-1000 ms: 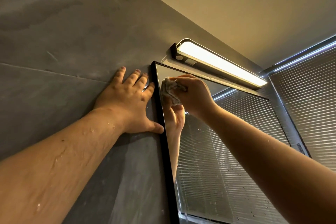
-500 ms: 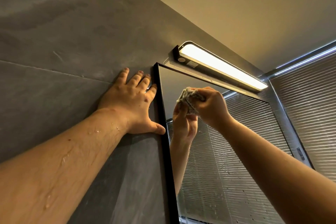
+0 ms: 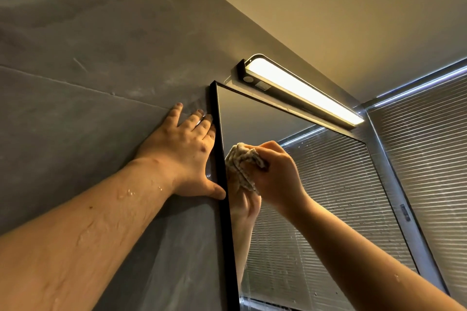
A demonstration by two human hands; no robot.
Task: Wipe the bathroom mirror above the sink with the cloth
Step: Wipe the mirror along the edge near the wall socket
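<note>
Since half a second ago, the cloth (image 3: 243, 163) is moving down and leftward across the glass, now lying against the mirror (image 3: 316, 197) just beside its black left frame (image 3: 219, 149). Right hand (image 3: 276, 171) is grasping the bunched cloth with curled fingers and pressing it to the upper left part of the glass. Left hand (image 3: 185, 156) is lying flat, fingers released and spread, on the grey wall (image 3: 88, 70), thumb touching the frame. Water drops are sitting on both forearms. Lit lamp (image 3: 300, 88) is glowing above the mirror.
</note>
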